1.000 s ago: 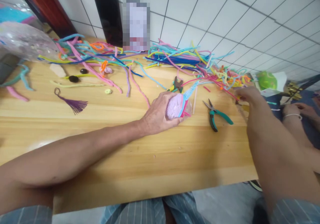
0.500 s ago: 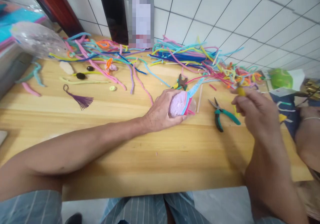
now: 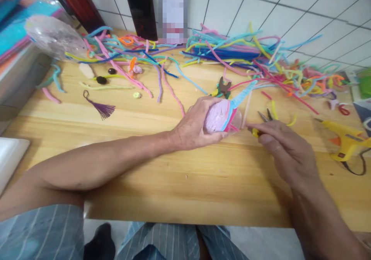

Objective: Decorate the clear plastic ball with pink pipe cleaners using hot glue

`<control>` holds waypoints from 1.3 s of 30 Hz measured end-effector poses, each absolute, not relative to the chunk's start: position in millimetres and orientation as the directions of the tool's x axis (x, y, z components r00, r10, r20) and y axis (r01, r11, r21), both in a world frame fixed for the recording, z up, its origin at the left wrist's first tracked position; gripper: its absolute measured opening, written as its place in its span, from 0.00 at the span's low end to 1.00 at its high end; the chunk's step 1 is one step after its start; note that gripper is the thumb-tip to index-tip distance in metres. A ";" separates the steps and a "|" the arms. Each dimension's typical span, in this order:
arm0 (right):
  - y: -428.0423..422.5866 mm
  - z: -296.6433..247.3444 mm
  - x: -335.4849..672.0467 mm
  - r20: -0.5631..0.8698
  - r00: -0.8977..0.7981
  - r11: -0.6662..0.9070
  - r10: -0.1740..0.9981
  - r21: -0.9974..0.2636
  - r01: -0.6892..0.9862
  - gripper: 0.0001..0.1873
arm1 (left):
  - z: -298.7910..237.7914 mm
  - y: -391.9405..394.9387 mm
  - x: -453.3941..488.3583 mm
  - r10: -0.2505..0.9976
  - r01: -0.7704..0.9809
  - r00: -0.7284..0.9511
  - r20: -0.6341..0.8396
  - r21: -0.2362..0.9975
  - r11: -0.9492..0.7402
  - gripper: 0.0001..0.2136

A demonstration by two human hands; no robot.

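Note:
My left hand (image 3: 199, 124) is wrapped round a lilac rounded fuzzy piece (image 3: 217, 117) with blue and pink edging. A light blue fuzzy stem (image 3: 245, 94) sticks out of it, up and to the right. Close to its right side, my right hand (image 3: 284, 148) pinches a small yellow and dark piece (image 3: 255, 132) whose kind I cannot make out. Pliers (image 3: 264, 116) lie under and behind my right hand, only their jaws showing. Beyond my left hand rests another hand tool (image 3: 224, 87) with dark jaws and yellow-green handles.
Colourful pipe cleaners (image 3: 226, 53) are heaped along the wall. A yellow glue gun (image 3: 346, 140) lies at the right. On the left are a purple tassel (image 3: 100, 107), black oval pieces (image 3: 101, 80) and a clear plastic bag (image 3: 55, 38). A dark phone (image 3: 142, 12) leans against the tiles.
My right hand has moved left and down with the yellow piece, close to the lilac piece, and now covers most of the pliers. The glue gun has come into sight. The view has shifted slightly.

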State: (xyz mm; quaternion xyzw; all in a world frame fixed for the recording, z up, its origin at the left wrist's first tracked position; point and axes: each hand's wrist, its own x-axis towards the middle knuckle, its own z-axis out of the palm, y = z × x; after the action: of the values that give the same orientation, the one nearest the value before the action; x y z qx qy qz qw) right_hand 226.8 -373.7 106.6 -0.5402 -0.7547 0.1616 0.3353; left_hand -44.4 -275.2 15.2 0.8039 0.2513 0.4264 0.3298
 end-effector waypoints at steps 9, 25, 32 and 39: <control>-389.8 98.4 216.6 0.537 -0.365 0.470 0.760 -0.066 0.880 0.16 | 15.1 -274.4 -46.4 0.664 0.108 0.513 0.543 0.727 -0.678 0.42; -398.3 89.7 205.7 0.531 -0.449 0.442 0.719 0.148 0.884 0.31 | 8.9 -273.9 -44.2 0.635 0.104 0.485 0.602 0.681 -0.725 0.43; -395.6 90.0 203.0 0.546 -0.469 0.446 0.694 0.184 0.876 0.30 | 6.5 -272.5 -44.1 0.628 0.092 0.484 0.610 0.678 -0.730 0.43; -394.2 87.6 204.5 0.554 -0.474 0.452 0.684 0.188 0.872 0.30 | 5.4 -272.0 -44.0 0.619 0.083 0.479 0.622 0.670 -0.738 0.43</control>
State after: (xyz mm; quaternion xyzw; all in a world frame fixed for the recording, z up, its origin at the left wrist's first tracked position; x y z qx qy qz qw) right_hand 204.5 -394.2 87.6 -0.4705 -0.8271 -0.2298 0.2042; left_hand -44.0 -272.0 5.4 0.8095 0.2170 0.4621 0.2901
